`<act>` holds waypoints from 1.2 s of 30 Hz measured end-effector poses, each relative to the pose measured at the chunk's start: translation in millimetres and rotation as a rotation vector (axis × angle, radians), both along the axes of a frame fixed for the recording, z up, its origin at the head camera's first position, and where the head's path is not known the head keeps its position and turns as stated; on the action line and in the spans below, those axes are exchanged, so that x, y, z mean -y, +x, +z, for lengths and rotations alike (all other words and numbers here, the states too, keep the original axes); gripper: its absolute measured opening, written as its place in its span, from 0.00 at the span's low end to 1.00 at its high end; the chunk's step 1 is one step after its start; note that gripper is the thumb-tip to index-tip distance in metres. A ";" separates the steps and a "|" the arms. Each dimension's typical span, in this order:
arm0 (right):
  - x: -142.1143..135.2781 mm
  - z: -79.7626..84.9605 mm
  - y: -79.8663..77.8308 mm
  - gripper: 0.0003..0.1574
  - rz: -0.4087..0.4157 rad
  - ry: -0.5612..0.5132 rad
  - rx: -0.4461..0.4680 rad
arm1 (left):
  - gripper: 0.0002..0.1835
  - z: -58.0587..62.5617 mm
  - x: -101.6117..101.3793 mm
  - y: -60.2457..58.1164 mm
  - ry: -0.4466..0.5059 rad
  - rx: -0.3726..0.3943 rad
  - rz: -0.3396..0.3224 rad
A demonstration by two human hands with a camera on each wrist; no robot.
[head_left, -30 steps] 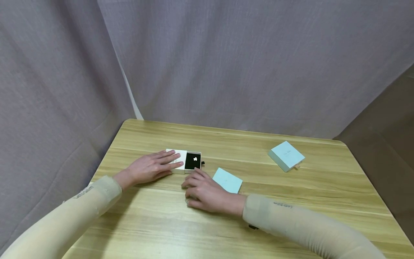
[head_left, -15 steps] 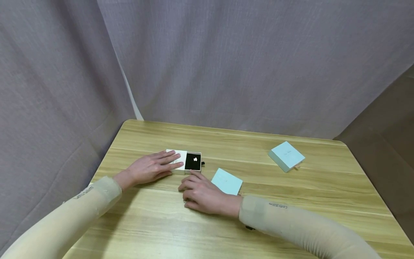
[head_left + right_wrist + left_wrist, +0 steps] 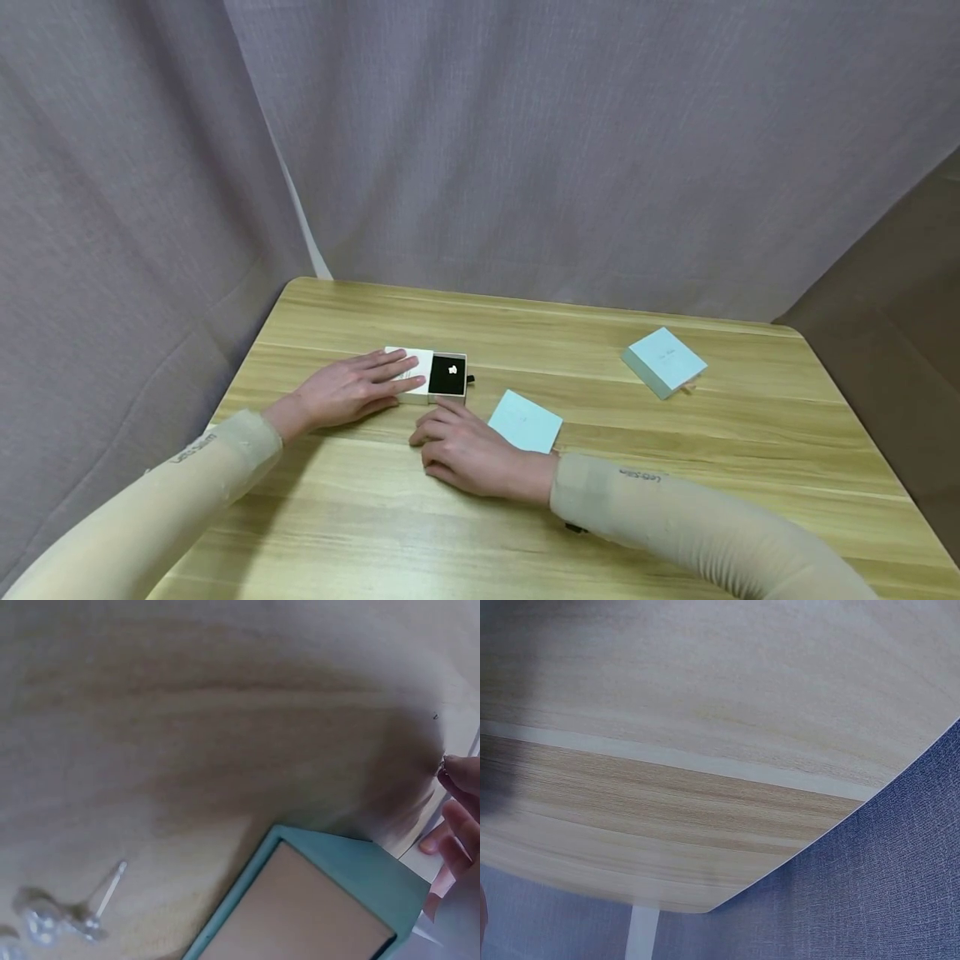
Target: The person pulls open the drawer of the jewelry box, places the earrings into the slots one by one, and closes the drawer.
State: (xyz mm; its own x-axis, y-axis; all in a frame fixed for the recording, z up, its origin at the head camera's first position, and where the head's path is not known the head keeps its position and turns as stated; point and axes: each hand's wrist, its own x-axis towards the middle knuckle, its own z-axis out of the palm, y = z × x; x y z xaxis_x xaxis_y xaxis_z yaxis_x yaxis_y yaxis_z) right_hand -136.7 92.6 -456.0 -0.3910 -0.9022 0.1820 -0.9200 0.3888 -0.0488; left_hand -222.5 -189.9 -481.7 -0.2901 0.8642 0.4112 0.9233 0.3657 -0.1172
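My left hand [image 3: 345, 387] lies with straight fingers across the white sleeve of a small drawer-style jewellery box [image 3: 422, 357]. Its drawer, partly pulled out to the right, has a black pad [image 3: 442, 383] bearing a small white shiny ornament [image 3: 452, 370]. Just in front of the drawer is my right hand [image 3: 468, 454], fingers bent low over the table. In the right wrist view its fingertips [image 3: 461, 771] pinch a tiny shiny earring [image 3: 442, 765], mostly hidden. A pale teal box [image 3: 528, 421] lies behind the right wrist.
Another teal box [image 3: 667, 358] with a ribbon tab sits at the back right. A stud earring [image 3: 90, 922] with a clear ball lies on the table in the right wrist view. Under the right forearm a black tab [image 3: 576, 528] sticks out. Curtains surround the wooden table.
My right hand has shifted slightly left and toward the front, away from the drawer, uncovering more of the near teal box. The left hand and white box stay put.
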 end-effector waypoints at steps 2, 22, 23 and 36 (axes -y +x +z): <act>-0.3 0.0 0.0 0.09 -0.011 -0.013 0.042 | 0.28 0.6 0.2 0.6 -0.003 -0.002 0.002; -17.5 37.0 -20.6 0.06 -0.225 -0.182 0.399 | 0.28 0.5 1.7 1.5 -0.016 -0.001 0.011; -18.6 38.3 -23.5 0.06 -0.240 -0.189 0.411 | 0.29 0.5 1.8 1.6 -0.017 0.000 0.014; -25.3 46.8 -56.4 0.08 -0.341 -0.224 0.403 | 0.32 -0.3 0.1 0.1 -0.047 -0.001 0.030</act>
